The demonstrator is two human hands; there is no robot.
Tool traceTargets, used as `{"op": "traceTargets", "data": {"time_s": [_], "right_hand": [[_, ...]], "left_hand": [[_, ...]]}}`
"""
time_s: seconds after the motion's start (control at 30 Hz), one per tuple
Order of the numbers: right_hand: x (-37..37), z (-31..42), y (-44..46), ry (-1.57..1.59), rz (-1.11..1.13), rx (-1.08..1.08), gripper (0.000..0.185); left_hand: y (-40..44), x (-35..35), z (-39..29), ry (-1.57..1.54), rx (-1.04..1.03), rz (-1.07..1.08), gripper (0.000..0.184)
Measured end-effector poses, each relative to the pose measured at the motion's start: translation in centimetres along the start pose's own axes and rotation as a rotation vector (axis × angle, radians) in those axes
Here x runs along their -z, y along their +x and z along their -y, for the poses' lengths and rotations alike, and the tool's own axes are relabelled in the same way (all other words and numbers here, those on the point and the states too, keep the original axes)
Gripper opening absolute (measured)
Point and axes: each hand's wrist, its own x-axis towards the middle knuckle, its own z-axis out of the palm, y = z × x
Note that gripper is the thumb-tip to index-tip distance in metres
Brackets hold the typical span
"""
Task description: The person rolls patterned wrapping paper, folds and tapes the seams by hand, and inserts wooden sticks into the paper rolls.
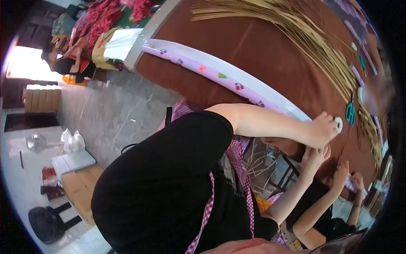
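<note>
My left hand [322,130] is curled over the far end of a long pale-purple printed sheet [239,86], rolled along one edge with a white inner side. A small roll of white tape [338,125] sits at its fingertips, seemingly in its grip. Just below it, my right hand [315,159] bends its fingers close to my left hand; anything between them is hidden. Teal-handled scissors [350,113] lie a short way beyond the tape roll. Long dried plant strips [313,40] stretch across the brown tabletop [190,29].
Beside me on the right, a co-worker's hands [347,175] are busy at the table. More teal scissors [361,61] lie across the table. Behind on the left are cardboard boxes [80,186], a black stool [46,222] and a seated person [74,63].
</note>
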Motion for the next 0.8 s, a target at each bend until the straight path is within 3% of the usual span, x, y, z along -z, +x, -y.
{"op": "traceTargets", "data": {"time_s": [0.1,0.17,0.23,0.3,0.33,0.4,0.43,0.47,0.53,0.8], "right_hand": [[0.7,0.2,0.5,-0.082,0.019,0.033,0.035],[1.5,0.5,1.0,-0.065,0.036,0.007,0.035],[1.9,0.5,1.0,-0.073,0.076,-0.048,0.035],[2.1,0.1,0.9,-0.081,0.086,-0.043,0.035],[2.4,-0.1,0.9,-0.091,0.091,-0.041,0.036],[3.2,0.1,1.0,-0.11,0.134,-0.068,0.035],[3.0,-0.4,0.7,-0.122,0.143,-0.066,0.035],[2.9,-0.7,0.5,-0.133,0.153,-0.062,0.035],[3.0,-0.7,0.5,-0.141,0.168,-0.075,0.036],[2.4,-1.5,-1.0,-0.188,0.196,-0.171,0.045]], "left_hand": [[-2.7,4.8,0.7,-0.034,-0.093,0.062,0.015],[-5.7,10.2,2.4,-0.042,-0.145,-0.046,0.012],[-9.2,16.5,4.7,0.197,-0.086,0.083,0.009],[-13.4,21.0,8.7,0.259,-0.02,-0.004,0.01],[-15.7,23.6,10.3,0.409,0.006,0.131,0.009],[-19.3,28.5,11.7,0.555,0.131,0.139,0.013],[-20.5,30.6,12.1,0.648,0.201,0.266,0.016],[-21.9,31.8,12.8,0.571,0.352,0.162,0.019],[-23.8,33.6,14.4,0.548,0.449,0.111,0.024],[-24.8,35.7,16.5,0.512,0.29,0.159,0.029]]}}
